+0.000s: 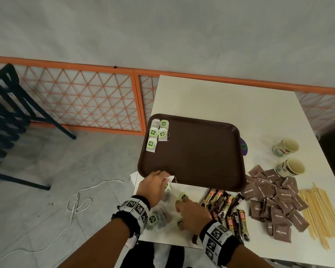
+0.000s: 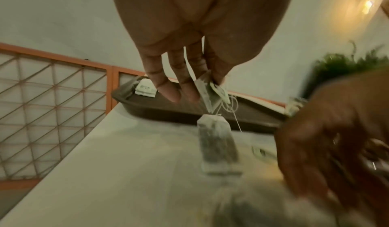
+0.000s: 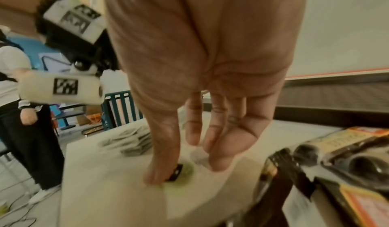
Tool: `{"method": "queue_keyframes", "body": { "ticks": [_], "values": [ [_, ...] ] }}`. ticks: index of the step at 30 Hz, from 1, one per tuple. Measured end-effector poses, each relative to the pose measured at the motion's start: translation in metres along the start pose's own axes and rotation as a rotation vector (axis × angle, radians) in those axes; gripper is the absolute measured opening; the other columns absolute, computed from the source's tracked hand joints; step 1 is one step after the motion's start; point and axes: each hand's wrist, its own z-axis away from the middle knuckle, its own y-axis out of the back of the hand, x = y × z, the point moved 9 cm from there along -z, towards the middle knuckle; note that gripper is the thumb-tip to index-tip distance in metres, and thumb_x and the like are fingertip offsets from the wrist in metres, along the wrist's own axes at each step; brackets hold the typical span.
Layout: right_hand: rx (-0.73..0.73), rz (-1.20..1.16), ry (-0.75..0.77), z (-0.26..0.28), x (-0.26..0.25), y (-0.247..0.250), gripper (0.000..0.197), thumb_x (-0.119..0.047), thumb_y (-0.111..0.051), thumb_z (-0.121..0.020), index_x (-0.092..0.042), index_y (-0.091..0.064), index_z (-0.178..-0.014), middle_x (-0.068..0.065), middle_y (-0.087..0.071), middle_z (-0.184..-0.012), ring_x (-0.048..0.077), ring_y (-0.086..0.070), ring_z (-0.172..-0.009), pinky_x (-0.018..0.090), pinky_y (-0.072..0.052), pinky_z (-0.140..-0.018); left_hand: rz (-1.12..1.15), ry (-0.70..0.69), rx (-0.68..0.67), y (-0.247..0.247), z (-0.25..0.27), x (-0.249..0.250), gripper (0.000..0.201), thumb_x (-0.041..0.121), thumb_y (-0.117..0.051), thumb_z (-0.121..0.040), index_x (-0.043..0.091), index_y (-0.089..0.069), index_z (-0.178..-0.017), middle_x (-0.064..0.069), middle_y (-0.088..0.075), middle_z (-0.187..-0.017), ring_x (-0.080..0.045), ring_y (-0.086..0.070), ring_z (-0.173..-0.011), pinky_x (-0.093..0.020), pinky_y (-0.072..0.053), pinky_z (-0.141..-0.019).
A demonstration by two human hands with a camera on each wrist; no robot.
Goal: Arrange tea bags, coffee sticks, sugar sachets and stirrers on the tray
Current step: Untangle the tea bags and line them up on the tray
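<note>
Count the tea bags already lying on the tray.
4 tea bags, all in the far left corner of the tray: one at the back, two side by side below it, one nearest the person. They overlap, so another may be hidden.

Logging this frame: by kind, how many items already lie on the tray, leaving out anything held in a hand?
Tea bags on the tray: 4, counted by their green tags
Coffee sticks: 0, all on the table
Sugar sachets: 0, all on the table
Stirrers: 0, all on the table
Total on the tray: 4
</note>
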Motion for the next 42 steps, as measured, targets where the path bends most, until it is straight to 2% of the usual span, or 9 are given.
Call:
{"method": "queue_keyframes", "body": {
  "ticks": [5, 7, 12, 18, 24, 29, 33, 38, 42],
  "values": [
    [0.085, -0.087, -0.045, -0.007, 0.001, 0.006, 0.018, -0.021, -0.057, -0.091, -0.018, -0.054, -0.108, 0.004, -0.052, -0.119, 0.028, -0.056, -0.107, 0.038, -0.047, -0.088, 0.326, 0.093, 0.119, 0.033, 0.009, -0.020, 0.010, 0.015, -0.058, -0.096, 0.016, -0.067, -0.101, 0.007, -0.059, -0.072, -0.003, -0.052, -0.064, -0.021, -0.045, -0.068],
    [0.101, -0.120, -0.070, -0.011, 0.005, 0.012, 0.014, -0.023, -0.053, -0.093, -0.018, -0.058, -0.105, 0.005, -0.055, -0.115, 0.028, -0.057, -0.107, 0.038, -0.048, -0.088, 0.392, 0.131, 0.046, 0.033, 0.017, -0.027, 0.009, 0.016, -0.058, -0.096, 0.021, -0.065, -0.098, 0.005, -0.062, -0.074, -0.003, -0.054, -0.061, -0.029, -0.052, -0.070],
    [0.119, -0.169, -0.011, -0.013, -0.018, 0.021, 0.027, -0.041, -0.059, -0.093, -0.020, -0.057, -0.109, 0.003, -0.055, -0.116, 0.025, -0.055, -0.104, 0.037, -0.046, -0.086, 0.487, 0.212, -0.013, 0.042, 0.034, -0.036, 0.007, 0.017, -0.057, -0.097, 0.020, -0.062, -0.093, -0.001, -0.063, -0.080, -0.017, -0.059, -0.071, -0.043, -0.060, -0.065],
    [0.119, -0.069, 0.041, -0.017, -0.075, -0.015, 0.065, -0.067, -0.056, -0.084, -0.021, -0.039, -0.127, 0.004, -0.033, -0.129, 0.032, -0.051, -0.110, 0.039, -0.038, -0.071, 0.558, 0.393, -0.017, 0.044, 0.045, -0.049, 0.011, 0.021, -0.057, -0.098, 0.012, -0.060, -0.100, -0.013, -0.063, -0.090, -0.020, -0.067, -0.054, -0.029, -0.052, -0.044],
    [0.155, -0.228, -0.036, -0.028, -0.071, -0.014, 0.056, -0.045, -0.061, -0.091, -0.016, -0.034, -0.130, 0.010, -0.047, -0.118, 0.034, -0.057, -0.106, 0.040, -0.044, -0.076, 0.855, 0.519, -0.085, 0.030, 0.058, -0.061, 0.006, 0.018, -0.063, -0.095, 0.015, -0.061, -0.099, -0.020, -0.060, -0.091, -0.029, -0.070, -0.057, -0.035, -0.060, -0.055],
    [0.093, -0.414, -0.011, -0.034, -0.040, -0.001, 0.036, -0.043, -0.066, -0.086, -0.014, -0.060, -0.105, 0.004, -0.063, -0.105, 0.028, -0.061, -0.101, 0.038, -0.052, -0.087, 0.921, 0.448, -0.101, 0.043, 0.051, -0.040, 0.012, 0.013, -0.061, -0.096, 0.004, -0.064, -0.090, -0.012, -0.060, -0.081, -0.026, -0.068, -0.065, -0.038, -0.061, -0.062],
    [0.176, -0.728, -0.045, -0.016, 0.009, 0.035, 0.029, -0.042, -0.076, -0.081, -0.016, -0.064, -0.078, -0.002, -0.071, -0.077, 0.012, -0.070, -0.067, 0.025, -0.054, -0.057, 0.761, 0.338, -0.115, 0.064, 0.036, -0.019, 0.023, 0.015, -0.058, -0.097, -0.008, -0.062, -0.099, -0.006, -0.059, -0.081, -0.016, -0.062, -0.073, -0.045, -0.060, -0.074],
    [0.178, -0.877, -0.020, 0.000, 0.044, 0.062, 0.035, -0.037, -0.084, -0.073, -0.008, -0.067, -0.085, 0.007, -0.074, -0.078, 0.014, -0.072, -0.070, 0.037, -0.060, -0.070, 0.671, 0.205, -0.136, 0.102, 0.025, 0.016, 0.022, 0.016, -0.055, -0.099, 0.005, -0.055, -0.080, -0.022, -0.058, -0.090, -0.025, -0.066, -0.079, -0.033, -0.061, -0.066],
    [0.169, -0.959, 0.060, 0.023, 0.039, 0.091, 0.017, -0.017, -0.078, -0.082, -0.009, -0.069, -0.094, -0.005, -0.071, -0.075, 0.004, -0.069, -0.064, 0.037, -0.052, -0.067, 0.595, 0.071, -0.119, 0.136, 0.017, 0.048, 0.019, 0.019, -0.052, -0.101, 0.002, -0.058, -0.095, -0.016, -0.067, -0.092, -0.028, -0.066, -0.077, -0.034, -0.056, -0.062]
  ]
}}
